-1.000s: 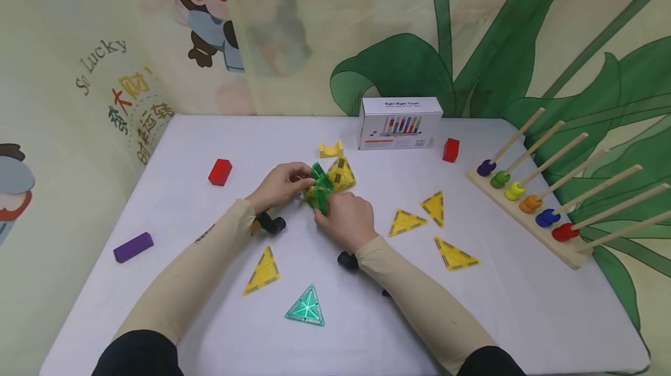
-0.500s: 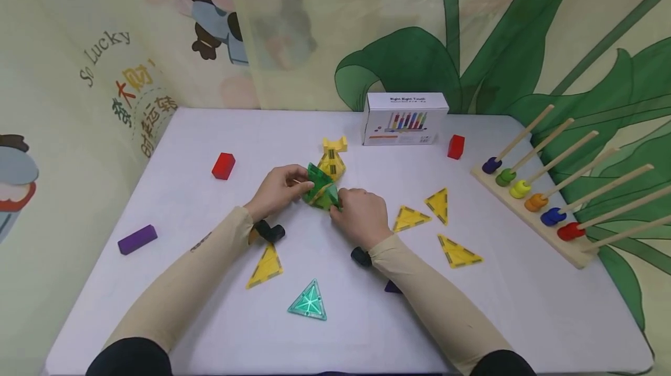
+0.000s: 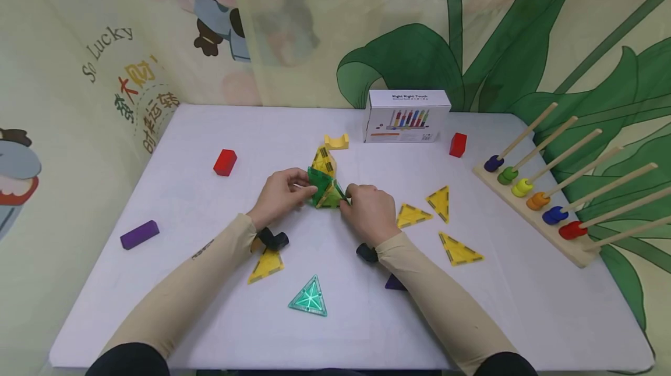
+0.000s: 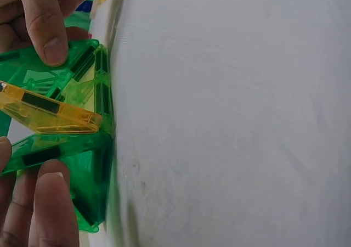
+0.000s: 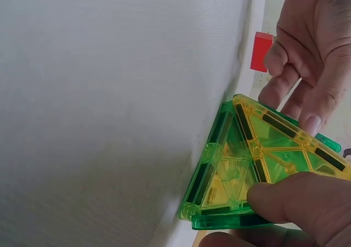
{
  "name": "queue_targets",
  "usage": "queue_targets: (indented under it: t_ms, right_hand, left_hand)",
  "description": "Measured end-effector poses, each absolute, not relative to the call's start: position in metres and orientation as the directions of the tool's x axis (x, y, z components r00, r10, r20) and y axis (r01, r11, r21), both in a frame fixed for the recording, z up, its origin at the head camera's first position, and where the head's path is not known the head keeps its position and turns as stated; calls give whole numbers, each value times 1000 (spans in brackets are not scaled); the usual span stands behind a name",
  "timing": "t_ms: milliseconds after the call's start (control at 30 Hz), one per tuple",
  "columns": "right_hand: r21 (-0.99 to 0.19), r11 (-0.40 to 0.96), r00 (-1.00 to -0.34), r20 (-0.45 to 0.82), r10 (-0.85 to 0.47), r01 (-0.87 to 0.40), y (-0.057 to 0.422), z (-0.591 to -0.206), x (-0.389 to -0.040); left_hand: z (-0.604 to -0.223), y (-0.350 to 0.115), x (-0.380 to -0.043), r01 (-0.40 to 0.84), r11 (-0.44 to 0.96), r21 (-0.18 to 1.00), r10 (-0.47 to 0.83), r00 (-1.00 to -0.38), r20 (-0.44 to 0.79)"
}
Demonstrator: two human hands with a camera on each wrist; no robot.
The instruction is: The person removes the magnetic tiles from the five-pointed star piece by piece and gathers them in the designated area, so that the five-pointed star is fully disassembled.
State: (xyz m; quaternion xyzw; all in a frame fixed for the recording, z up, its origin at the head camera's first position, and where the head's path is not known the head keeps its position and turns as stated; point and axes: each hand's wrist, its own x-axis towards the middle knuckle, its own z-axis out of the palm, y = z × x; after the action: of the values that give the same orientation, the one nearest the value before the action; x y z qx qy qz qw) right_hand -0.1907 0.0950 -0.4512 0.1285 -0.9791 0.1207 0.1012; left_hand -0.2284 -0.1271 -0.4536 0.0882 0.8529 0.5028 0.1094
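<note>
Both hands hold a structure of green and yellow magnetic tiles point(image 3: 328, 197) low over the table. My left hand point(image 3: 283, 194) pinches a green triangular tile point(image 3: 317, 179) on its left side. On the right side my right hand point(image 3: 370, 212) pinches another green tile point(image 3: 339, 190), which leans outward. A yellow triangular tile point(image 4: 52, 112) slants between the green ones in the left wrist view. In the right wrist view, my right thumb point(image 5: 285, 200) lies near a yellow tile's edge. Just behind stands a yellow tile shape point(image 3: 324, 160), whose contact with the held structure I cannot tell.
Several yellow triangles lie around, including one tile point(image 3: 459, 249) at right. A green triangle point(image 3: 309, 297) lies in front. Farther out are a yellow arch block point(image 3: 336, 142), red blocks point(image 3: 225, 162), a purple block point(image 3: 140, 234), a white box point(image 3: 406, 117) and a wooden peg rack point(image 3: 540, 216).
My right hand has moved right, turning its green tile outward and exposing the yellow between the green tiles. The left hand keeps its grip. The view has shifted slightly.
</note>
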Motion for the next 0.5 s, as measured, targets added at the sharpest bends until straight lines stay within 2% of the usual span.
queue_targets:
  t_ms: [200, 333, 400, 500]
  right_hand:
    - [-217, 939, -950, 227, -216, -265, 96, -453, -191]
    - [-223, 933, -943, 241, -228, -283, 96, -453, -190]
    - [-223, 932, -942, 244, -231, -286, 96, -453, -190]
    - [-223, 934, -945, 239, -224, -278, 97, -453, -191]
  left_hand:
    - [-449, -132, -224, 99, 554, 827, 247, -968, -50]
    - [-438, -141, -220, 223, 649, 727, 221, -970, 99]
    - [-432, -143, -220, 316, 690, 651, 248, -948, 198]
    - [-424, -141, -223, 484, 709, 513, 369, -875, 315]
